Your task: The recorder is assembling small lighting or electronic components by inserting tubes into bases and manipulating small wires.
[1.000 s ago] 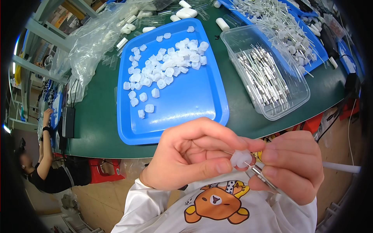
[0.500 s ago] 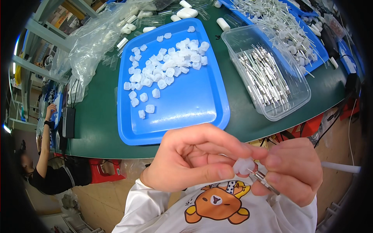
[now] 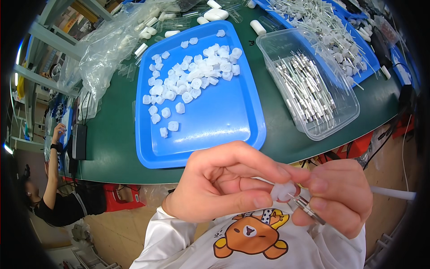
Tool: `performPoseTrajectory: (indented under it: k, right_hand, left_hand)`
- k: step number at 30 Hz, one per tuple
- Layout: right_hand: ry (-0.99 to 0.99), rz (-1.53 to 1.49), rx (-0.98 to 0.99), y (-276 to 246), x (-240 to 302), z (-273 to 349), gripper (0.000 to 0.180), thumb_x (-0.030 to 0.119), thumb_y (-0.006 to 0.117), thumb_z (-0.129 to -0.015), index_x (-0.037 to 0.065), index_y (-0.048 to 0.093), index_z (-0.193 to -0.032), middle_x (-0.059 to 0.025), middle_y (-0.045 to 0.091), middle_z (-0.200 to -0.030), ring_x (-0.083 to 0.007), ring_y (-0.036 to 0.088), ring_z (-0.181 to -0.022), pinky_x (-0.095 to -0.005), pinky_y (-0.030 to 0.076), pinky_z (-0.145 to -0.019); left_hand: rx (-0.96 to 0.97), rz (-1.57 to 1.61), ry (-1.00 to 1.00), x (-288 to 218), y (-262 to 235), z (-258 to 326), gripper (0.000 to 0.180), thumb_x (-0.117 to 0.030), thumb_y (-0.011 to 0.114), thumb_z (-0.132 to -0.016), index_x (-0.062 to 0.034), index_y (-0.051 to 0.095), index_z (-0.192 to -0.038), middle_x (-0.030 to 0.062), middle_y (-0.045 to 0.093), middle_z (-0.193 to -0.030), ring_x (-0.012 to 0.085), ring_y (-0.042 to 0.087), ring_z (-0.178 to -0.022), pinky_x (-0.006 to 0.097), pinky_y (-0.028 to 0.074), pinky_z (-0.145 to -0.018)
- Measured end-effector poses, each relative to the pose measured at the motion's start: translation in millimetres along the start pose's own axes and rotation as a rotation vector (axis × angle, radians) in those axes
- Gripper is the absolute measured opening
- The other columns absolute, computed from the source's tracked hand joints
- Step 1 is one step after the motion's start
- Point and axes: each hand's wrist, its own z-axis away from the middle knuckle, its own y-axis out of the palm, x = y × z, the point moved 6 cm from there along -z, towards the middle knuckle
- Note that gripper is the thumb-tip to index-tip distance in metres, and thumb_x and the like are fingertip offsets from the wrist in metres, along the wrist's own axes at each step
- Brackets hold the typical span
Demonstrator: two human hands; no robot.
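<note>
Between thumb and fingertips, my left hand (image 3: pixel 224 181) grips a small translucent white plastic cap (image 3: pixel 283 192). My right hand (image 3: pixel 338 195) pinches a thin metal-sleeved rod (image 3: pixel 308 210) with a fine pin at its tip. That pin points at the cap's face; whether it touches or enters cannot be made out. Both hands are held close together in front of my body, just off the table's near edge. Beyond them, a blue tray (image 3: pixel 246 114) carries many matching white caps (image 3: pixel 195 84). Similar metal-sleeved rods (image 3: pixel 307 92) fill a clear plastic box (image 3: pixel 333 130) at the right.
Another blue tray (image 3: pixel 374 60) at the far right is heaped with rods and caps. Clear plastic bags (image 3: pixel 101 58) and white cylinders (image 3: pixel 257 28) lie along the back of the green table (image 3: pixel 109 130). A co-worker (image 3: pixel 56 197) is at the left, near a red stool (image 3: pixel 120 197).
The cap and rod have shifted very slightly right and down, with a small gap showing by the pin. Both hands keep their grips.
</note>
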Motion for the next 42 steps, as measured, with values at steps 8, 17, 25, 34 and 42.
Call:
performPoseTrajectory:
  k: [8,17,25,34,42]
  right_hand:
    - [-0.027,0.011,0.025,1,1,-1,0.032,0.022,0.065,-0.07,0.006,0.046,-0.091,-0.0104,0.051,-0.092,-0.0218,0.054,-0.066,-0.0296,0.045,-0.053]
    - [-0.208,-0.011,0.001,3,0,0,0.03,0.02,0.066,-0.07,0.005,0.048,-0.088,-0.0109,0.052,-0.089,-0.0203,0.055,-0.064,-0.0281,0.047,-0.052]
    - [-0.148,-0.048,0.009,-1,3,-5,0.028,0.017,0.067,-0.069,0.005,0.049,-0.087,-0.0108,0.052,-0.089,-0.0201,0.056,-0.065,-0.0279,0.047,-0.052]
    - [-0.187,-0.265,-0.059,10,-20,-7,0.025,0.012,0.069,-0.068,0.001,0.051,-0.081,-0.0163,0.057,-0.082,-0.0179,0.053,-0.057,-0.0242,0.043,-0.045]
    - [-0.174,-0.305,-0.063,11,-22,-9,0.024,0.011,0.07,-0.066,-0.002,0.054,-0.078,-0.0175,0.058,-0.08,-0.0167,0.053,-0.057,-0.0222,0.041,-0.044]
  left_hand:
    - [0.002,-0.001,0.031,-1,-1,0,0.024,0.005,0.058,-0.073,0.0114,0.043,-0.091,0.0383,0.048,-0.095,0.0363,0.054,-0.092,0.038,0.048,-0.077]
    - [0.021,-0.021,0.034,0,-2,0,0.023,0.003,0.056,-0.075,0.0125,0.044,-0.092,0.0367,0.049,-0.095,0.0373,0.053,-0.095,0.04,0.047,-0.079]
    - [0.032,-0.043,0.021,-3,1,0,0.024,0.003,0.057,-0.075,0.0129,0.045,-0.093,0.0354,0.05,-0.093,0.0363,0.053,-0.094,0.041,0.047,-0.079]
    - [-0.149,-0.255,0.032,-6,-10,4,0.024,-0.005,0.063,-0.073,0.0119,0.051,-0.085,0.0289,0.056,-0.087,0.0344,0.057,-0.087,0.039,0.05,-0.073]
    - [-0.149,-0.264,0.036,-7,-10,6,0.025,-0.005,0.064,-0.072,0.0117,0.051,-0.086,0.0275,0.056,-0.087,0.0325,0.057,-0.087,0.038,0.05,-0.072]
